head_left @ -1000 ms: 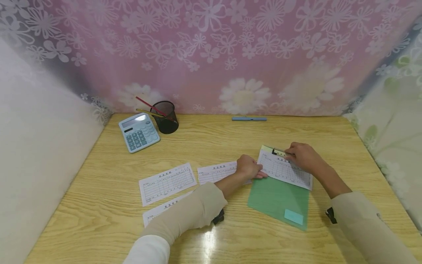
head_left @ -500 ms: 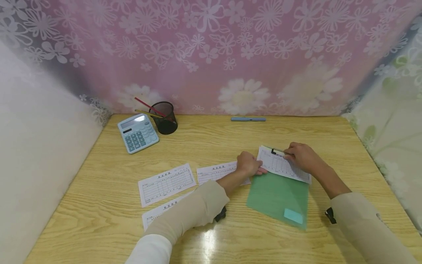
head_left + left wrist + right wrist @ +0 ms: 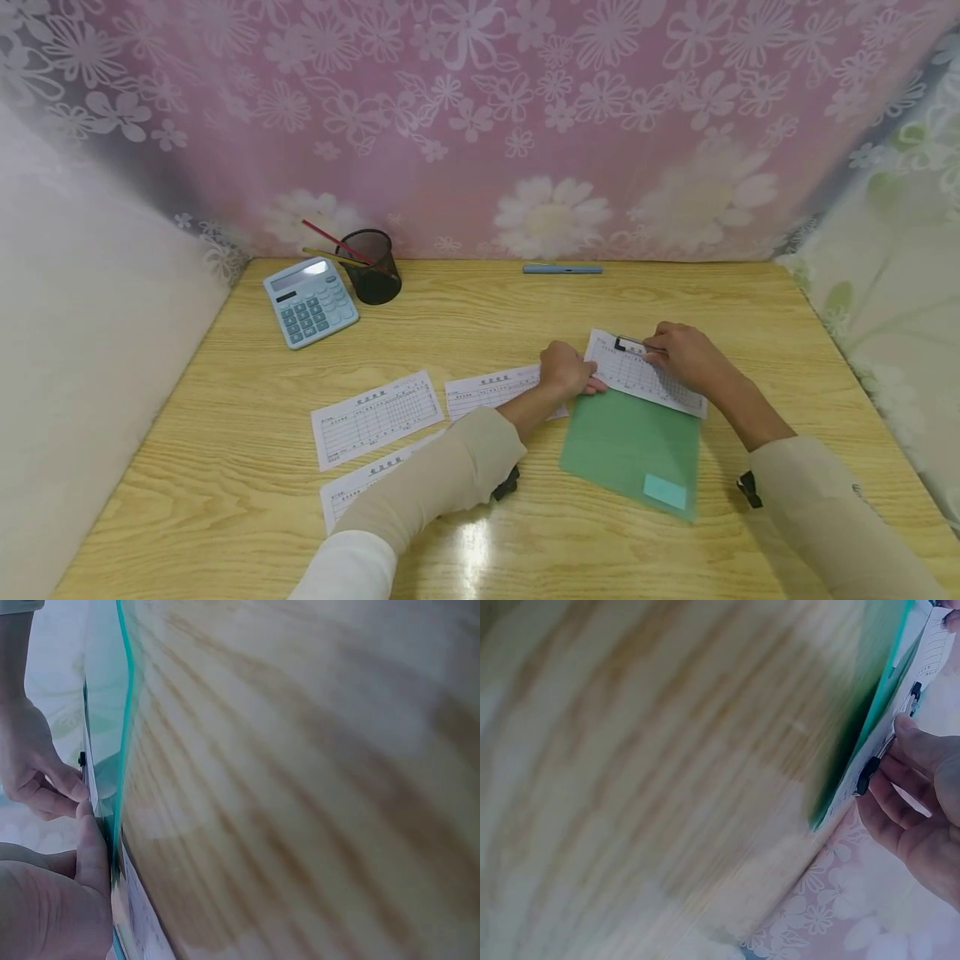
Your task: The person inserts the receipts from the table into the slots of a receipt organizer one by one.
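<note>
On the right of the table lies a green translucent clipboard (image 3: 626,446) with a pale blue label (image 3: 664,492) near its lower edge. A printed receipt slip (image 3: 637,379) covers its upper part, its top edge at the metal clip (image 3: 620,342). With my left hand (image 3: 564,371) I pinch the slip's left edge, thumb on top; the fingers beneath are partly hidden. My right hand (image 3: 686,354) grips the clip's lever. In the right wrist view, the thumb and fingers close on the clip between its black ends (image 3: 867,777).
Several more printed slips (image 3: 377,417) lie left of the clipboard, one partly beneath my left forearm. A blue calculator (image 3: 311,302) and a black mesh pen cup (image 3: 375,279) with pencils stand at the back left. A blue pen (image 3: 562,268) lies at the back edge.
The receipt slip has moved up the clipboard towards the clip, covering the pale strip at the top and baring more green below. My left hand rose slightly with it.
</note>
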`<action>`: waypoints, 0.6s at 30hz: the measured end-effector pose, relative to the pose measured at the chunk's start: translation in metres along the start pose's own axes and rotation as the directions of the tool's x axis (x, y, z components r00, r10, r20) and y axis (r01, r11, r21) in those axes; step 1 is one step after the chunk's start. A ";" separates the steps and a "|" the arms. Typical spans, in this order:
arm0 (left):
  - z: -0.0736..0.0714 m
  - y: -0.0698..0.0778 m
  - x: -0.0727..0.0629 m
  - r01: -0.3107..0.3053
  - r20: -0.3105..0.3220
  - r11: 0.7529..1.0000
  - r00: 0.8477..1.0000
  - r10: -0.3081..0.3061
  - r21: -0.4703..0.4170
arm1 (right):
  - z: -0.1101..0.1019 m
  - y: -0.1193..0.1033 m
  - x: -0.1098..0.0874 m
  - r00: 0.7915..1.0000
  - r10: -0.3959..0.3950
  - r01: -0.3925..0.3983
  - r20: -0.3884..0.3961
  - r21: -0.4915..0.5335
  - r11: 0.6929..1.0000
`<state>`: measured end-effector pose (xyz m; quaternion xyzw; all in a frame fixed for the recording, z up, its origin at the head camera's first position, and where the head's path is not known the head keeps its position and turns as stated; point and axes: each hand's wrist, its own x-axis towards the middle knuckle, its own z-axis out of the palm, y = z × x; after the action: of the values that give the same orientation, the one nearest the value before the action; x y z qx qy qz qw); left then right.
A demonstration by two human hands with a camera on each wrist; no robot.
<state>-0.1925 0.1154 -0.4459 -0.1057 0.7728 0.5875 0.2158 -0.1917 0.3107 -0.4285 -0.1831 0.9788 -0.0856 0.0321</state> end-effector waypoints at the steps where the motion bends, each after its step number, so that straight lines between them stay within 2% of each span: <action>1: 0.000 0.000 0.000 0.000 -0.001 1.000 1.000 0.000 -0.001 | 0.000 -0.001 0.000 1.000 0.003 -0.003 0.001 0.000 1.000; 7: -0.002 0.000 0.000 0.004 0.014 1.000 1.000 -0.004 0.013 | 0.000 -0.003 0.001 1.000 0.016 -0.016 0.001 -0.001 1.000; 11: -0.009 0.001 -0.003 0.000 0.048 0.998 0.999 -0.003 0.062 | 0.000 -0.002 0.002 1.000 0.014 -0.014 0.006 0.002 1.000; 15: -0.024 0.004 -0.008 -0.025 0.081 0.994 0.997 0.016 0.104 | -0.001 -0.001 0.002 1.000 0.000 0.000 0.010 -0.002 1.000; 18: -0.042 0.003 -0.012 -0.077 0.102 0.990 0.993 0.065 0.118 | -0.003 0.000 0.001 1.000 -0.003 0.003 0.013 0.002 1.000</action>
<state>-0.1920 0.0755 -0.4284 -0.0358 0.7989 0.5512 0.2382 -0.1932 0.3107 -0.4256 -0.1849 0.9783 -0.0857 0.0385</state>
